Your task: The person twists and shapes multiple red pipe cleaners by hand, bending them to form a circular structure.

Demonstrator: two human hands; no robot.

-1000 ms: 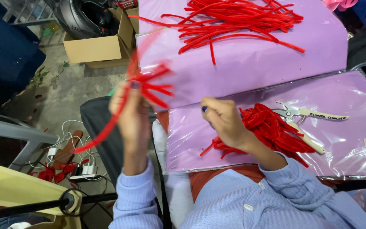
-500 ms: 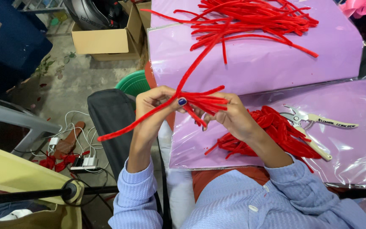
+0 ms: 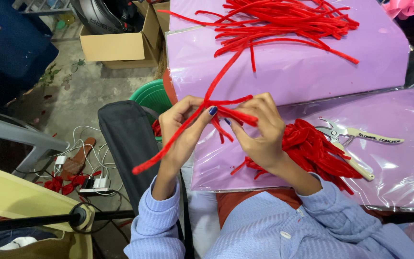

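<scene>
My left hand [image 3: 180, 129] and my right hand [image 3: 259, 132] meet over the edge of a purple sheet [image 3: 398, 168], both pinching a small bundle of red fuzzy stems [image 3: 233, 115]. One long red stem [image 3: 168, 148] runs from the bundle down to the lower left, and its other end rises toward the big pile of long red stems [image 3: 283, 21] on the far purple sheet [image 3: 288, 72]. A heap of short red pieces [image 3: 315, 148] lies just right of my right wrist. Cream-handled cutters [image 3: 348, 139] rest beside that heap.
A cardboard box [image 3: 116, 45] with a dark helmet [image 3: 97, 14] stands on the floor at the upper left. A green basket [image 3: 152, 96] sits by the table edge, next to a black chair back [image 3: 125, 139]. White cables and a power strip [image 3: 94, 182] lie on the floor.
My left hand came in from the left with the long stem and joined my right hand, which rose off the short red pieces. Both now hold the bundle together.
</scene>
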